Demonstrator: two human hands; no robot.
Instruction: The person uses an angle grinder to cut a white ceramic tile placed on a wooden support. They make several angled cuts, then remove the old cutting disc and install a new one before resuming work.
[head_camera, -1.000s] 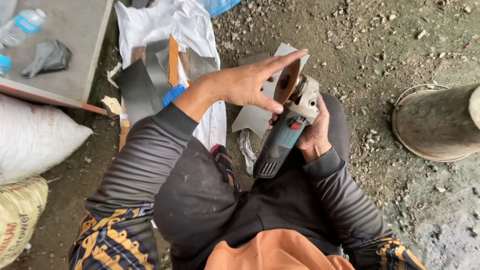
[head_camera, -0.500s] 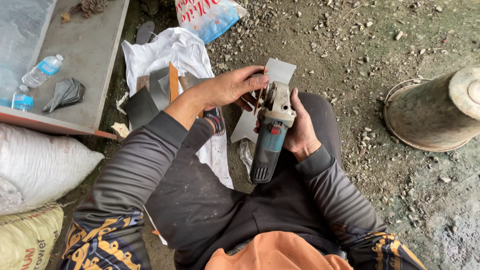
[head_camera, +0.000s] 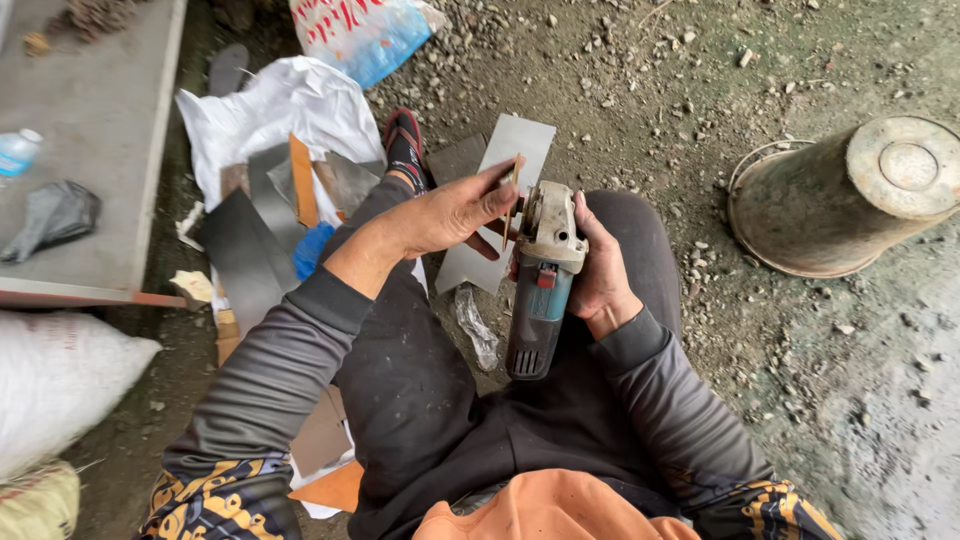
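I sit on gravelly ground with an angle grinder (head_camera: 541, 290) resting over my lap, its teal and black body pointing toward me. My right hand (head_camera: 598, 262) grips the grinder near its dusty grey head. My left hand (head_camera: 452, 212) reaches across, its fingers pinching the thin cutting disc (head_camera: 512, 196), seen edge-on at the head. A flat grey metal sheet (head_camera: 520, 145) lies on the ground just beyond the tool.
An overturned rusty metal bucket (head_camera: 850, 195) lies at the right. White plastic sheeting (head_camera: 285, 110) with metal and orange offcuts sits at the left, beside a grey board (head_camera: 100, 150) holding a water bottle (head_camera: 15, 152). White sacks (head_camera: 55, 385) are at lower left.
The view has shifted, so everything sits lower and more central. My left hand went from spread flat over the disc to fingers closed on its edge. The grinder stands more upright.
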